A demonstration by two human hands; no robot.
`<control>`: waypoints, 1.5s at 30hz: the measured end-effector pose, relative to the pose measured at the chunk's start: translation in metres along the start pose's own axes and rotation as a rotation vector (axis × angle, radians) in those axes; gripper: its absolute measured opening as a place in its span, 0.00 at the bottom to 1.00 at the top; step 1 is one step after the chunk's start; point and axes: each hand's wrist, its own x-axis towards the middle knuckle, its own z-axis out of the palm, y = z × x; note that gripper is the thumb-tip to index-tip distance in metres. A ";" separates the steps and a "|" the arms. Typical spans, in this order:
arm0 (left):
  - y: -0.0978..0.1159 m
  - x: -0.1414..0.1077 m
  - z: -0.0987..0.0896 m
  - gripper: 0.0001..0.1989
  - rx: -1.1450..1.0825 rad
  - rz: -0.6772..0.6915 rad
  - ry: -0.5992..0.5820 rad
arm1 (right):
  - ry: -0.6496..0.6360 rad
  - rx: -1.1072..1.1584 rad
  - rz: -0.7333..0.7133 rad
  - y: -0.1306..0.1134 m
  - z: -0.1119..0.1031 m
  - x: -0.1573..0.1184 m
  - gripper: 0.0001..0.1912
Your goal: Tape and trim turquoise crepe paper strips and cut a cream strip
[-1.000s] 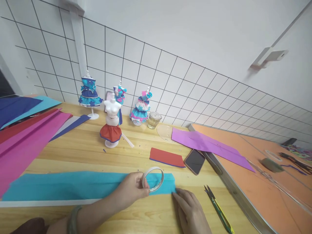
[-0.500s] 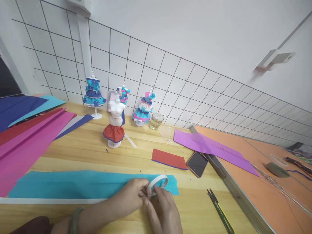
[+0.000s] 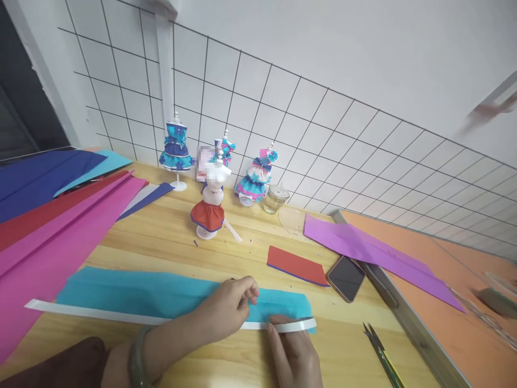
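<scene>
While the right hand (image 3: pixel 299 355) keeps its thumb and fingers clamped on a white tape roll (image 3: pixel 295 325), the roll stands above the near right end of a long blue sheet (image 3: pixel 141 288), just at that sheet's lower edge. Take the roll as the middle of a clock face, with twelve pointing away from the person. Toward nine o'clock, a white strip (image 3: pixel 92 313) runs along the near edge of the blue sheet and reaches beyond its left end onto a pink sheet (image 3: pixel 81 253). The left hand (image 3: pixel 230 307) is at ten, over the blue sheet, fingers loosely bent and thumb apart from them; whether it presses on the sheet I cannot tell. A bracelet (image 3: pixel 139 358) circles that wrist.

A red piece (image 3: pixel 297 264) with a blue edge lies at twelve, and a dark phone (image 3: pixel 346 277) beside it at one. Near two, a purple sheet (image 3: pixel 371 253) reaches across the rim of an orange surface (image 3: pixel 460 267). Snips (image 3: pixel 383 355) with black blades lie between three and four. Farther off at eleven, a white dress form (image 3: pixel 208 215) in a red skirt stands upright on the wooden table (image 3: pixel 242 264); a glass (image 3: pixel 276 200) stands near twelve.
</scene>
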 end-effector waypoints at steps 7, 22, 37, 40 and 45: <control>-0.001 -0.004 0.004 0.06 0.385 0.221 -0.170 | -0.005 -0.271 -0.214 0.013 0.006 0.001 0.08; -0.016 -0.007 0.017 0.06 0.855 0.553 -0.142 | -0.008 -0.543 -0.271 0.010 -0.011 0.013 0.14; -0.006 -0.011 0.024 0.10 0.949 0.570 -0.120 | -0.178 -0.447 -0.300 0.020 -0.019 0.016 0.05; -0.004 -0.012 0.025 0.10 0.959 0.553 -0.135 | -0.165 -0.456 -0.301 0.019 -0.021 0.017 0.04; -0.003 -0.011 0.026 0.12 0.961 0.526 -0.153 | -0.119 -0.367 -0.238 0.018 -0.021 0.013 0.05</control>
